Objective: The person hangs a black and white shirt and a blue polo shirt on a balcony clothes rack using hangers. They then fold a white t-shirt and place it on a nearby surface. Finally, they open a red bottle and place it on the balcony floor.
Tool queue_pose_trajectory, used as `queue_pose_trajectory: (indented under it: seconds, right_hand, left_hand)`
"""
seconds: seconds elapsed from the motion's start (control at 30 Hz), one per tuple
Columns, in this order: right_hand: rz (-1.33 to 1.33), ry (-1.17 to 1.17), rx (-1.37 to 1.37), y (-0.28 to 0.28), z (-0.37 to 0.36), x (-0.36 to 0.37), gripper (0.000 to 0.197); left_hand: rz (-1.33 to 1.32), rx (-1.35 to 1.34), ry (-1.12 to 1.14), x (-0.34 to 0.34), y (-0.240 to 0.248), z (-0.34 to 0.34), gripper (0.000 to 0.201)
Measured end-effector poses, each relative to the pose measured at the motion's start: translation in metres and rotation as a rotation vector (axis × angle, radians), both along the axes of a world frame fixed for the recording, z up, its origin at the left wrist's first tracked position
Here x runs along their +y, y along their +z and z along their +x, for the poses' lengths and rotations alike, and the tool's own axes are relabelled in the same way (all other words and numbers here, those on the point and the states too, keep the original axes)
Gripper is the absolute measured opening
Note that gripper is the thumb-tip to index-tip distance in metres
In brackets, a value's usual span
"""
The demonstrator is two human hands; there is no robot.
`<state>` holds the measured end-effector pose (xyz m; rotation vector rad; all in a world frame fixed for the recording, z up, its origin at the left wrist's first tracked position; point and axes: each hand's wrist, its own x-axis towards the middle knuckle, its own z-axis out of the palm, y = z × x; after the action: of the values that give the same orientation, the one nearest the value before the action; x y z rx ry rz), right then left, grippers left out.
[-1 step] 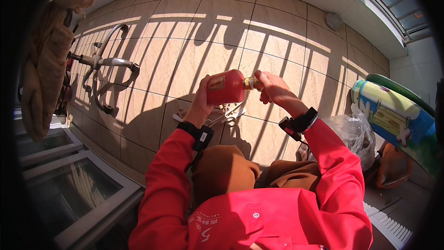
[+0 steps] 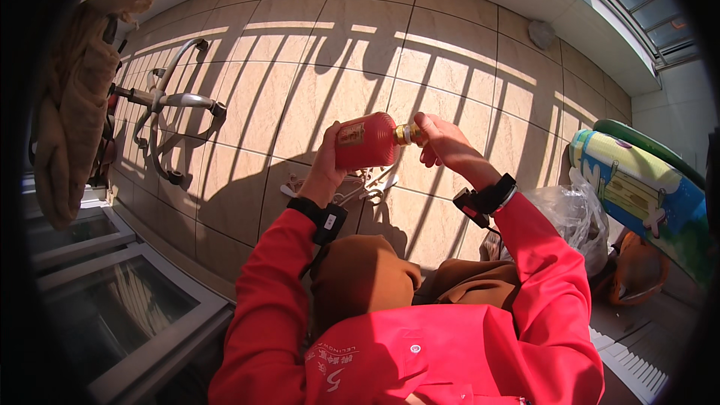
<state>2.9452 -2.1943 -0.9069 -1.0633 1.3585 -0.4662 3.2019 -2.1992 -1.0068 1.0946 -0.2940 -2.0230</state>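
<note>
A red bottle (image 2: 367, 151) lies sideways in the air above the tiled floor, its gold neck turned to the right. My left hand (image 2: 325, 169) is closed round the base end, beside a gold label. At the other end, the fingers of my right hand (image 2: 447, 144) pinch the gold cap (image 2: 406, 134). Those fingers cover part of the cap, so whether it is loose cannot be told. Pale objects that look like clothes hangers (image 2: 381, 183) lie below the bottle, partly hidden by my left hand.
A metal chair base with casters (image 2: 159, 101) lies at the left. Glazed white frames (image 2: 139, 315) stand at the lower left. On the right are a clear plastic bag (image 2: 577, 217), a rolled colourful mat (image 2: 637, 187) and an orange container (image 2: 639, 270). Bar shadows cross the tiles.
</note>
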Motion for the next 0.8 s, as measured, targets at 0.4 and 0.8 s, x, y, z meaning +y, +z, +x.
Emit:
queue_pose_trajectory:
  seconds: [0.4,0.8]
  right_hand:
    - [0.067,0.267,0.391,-0.002,-0.004,-0.002,0.075]
    - [-0.648,0.312,0.174,-0.004,-0.003,0.006,0.054]
  left_hand:
    - [0.009,0.001,-0.025,0.002,-0.004,0.008,0.049]
    - [0.054,0.011,0.027,0.002,-0.003,0.005,0.046]
